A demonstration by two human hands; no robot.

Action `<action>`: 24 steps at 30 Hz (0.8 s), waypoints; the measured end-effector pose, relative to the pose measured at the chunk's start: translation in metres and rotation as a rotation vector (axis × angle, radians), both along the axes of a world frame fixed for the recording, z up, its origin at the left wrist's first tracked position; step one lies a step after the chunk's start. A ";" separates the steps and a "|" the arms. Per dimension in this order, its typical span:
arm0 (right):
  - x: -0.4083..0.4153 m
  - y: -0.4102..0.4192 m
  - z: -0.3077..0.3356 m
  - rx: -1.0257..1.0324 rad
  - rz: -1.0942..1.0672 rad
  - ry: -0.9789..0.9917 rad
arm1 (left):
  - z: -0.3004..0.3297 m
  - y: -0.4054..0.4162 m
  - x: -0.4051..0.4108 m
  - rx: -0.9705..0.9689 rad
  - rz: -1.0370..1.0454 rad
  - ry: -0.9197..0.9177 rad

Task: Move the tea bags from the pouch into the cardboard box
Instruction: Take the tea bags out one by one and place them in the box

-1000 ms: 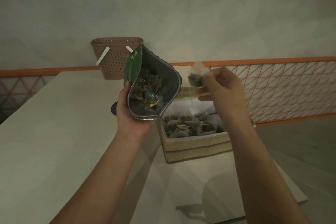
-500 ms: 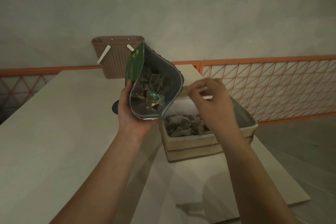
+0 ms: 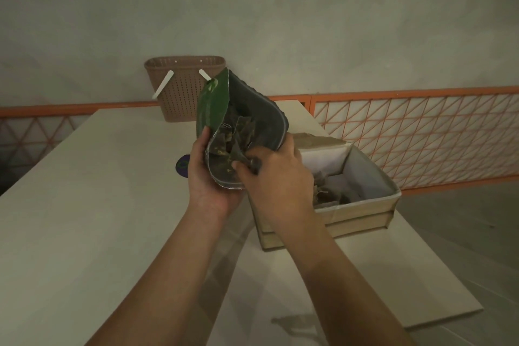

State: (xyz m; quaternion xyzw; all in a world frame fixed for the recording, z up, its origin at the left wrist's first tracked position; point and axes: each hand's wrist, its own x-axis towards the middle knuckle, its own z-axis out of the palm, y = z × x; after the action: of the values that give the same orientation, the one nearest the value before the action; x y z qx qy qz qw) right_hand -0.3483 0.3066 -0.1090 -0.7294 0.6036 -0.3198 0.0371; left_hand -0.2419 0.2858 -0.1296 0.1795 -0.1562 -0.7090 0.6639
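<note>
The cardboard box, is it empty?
No, the cardboard box already has tea bags lying in its bottom, beside the right hand.

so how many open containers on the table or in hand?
3. Pouch held up in the left hand, with the right hand reaching into it. Box on the table, right of it. Basket at the table's far edge. None seems hidden.

1 pouch (image 3: 254, 109), 1 cardboard box (image 3: 362, 211), 1 basket (image 3: 184, 87), 2 hands.

pouch (image 3: 214, 104): green outside, grey inside
cardboard box (image 3: 362, 212): tan
basket (image 3: 182, 84): brown, perforated
railing (image 3: 421, 132): orange lattice
</note>
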 end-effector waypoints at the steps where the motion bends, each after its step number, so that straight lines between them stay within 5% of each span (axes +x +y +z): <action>1: 0.000 0.000 0.001 -0.002 0.007 -0.010 | 0.000 0.000 0.000 -0.004 -0.004 -0.001; 9: -0.023 -0.003 0.002 -0.053 0.150 -0.376 | 0.003 0.000 0.001 -0.037 -0.034 0.008; 15: -0.065 0.004 0.020 -0.100 0.185 -0.832 | 0.002 -0.003 0.002 -0.091 -0.078 0.095; 24: -0.089 -0.029 -0.006 0.083 0.074 -0.497 | -0.004 -0.007 0.003 -0.101 -0.106 0.082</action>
State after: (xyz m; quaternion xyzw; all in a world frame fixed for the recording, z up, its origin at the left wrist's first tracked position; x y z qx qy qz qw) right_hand -0.4373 0.2775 -0.1145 -0.6478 0.5617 -0.4626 0.2258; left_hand -0.2391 0.2784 -0.1331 0.1080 -0.1737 -0.7410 0.6396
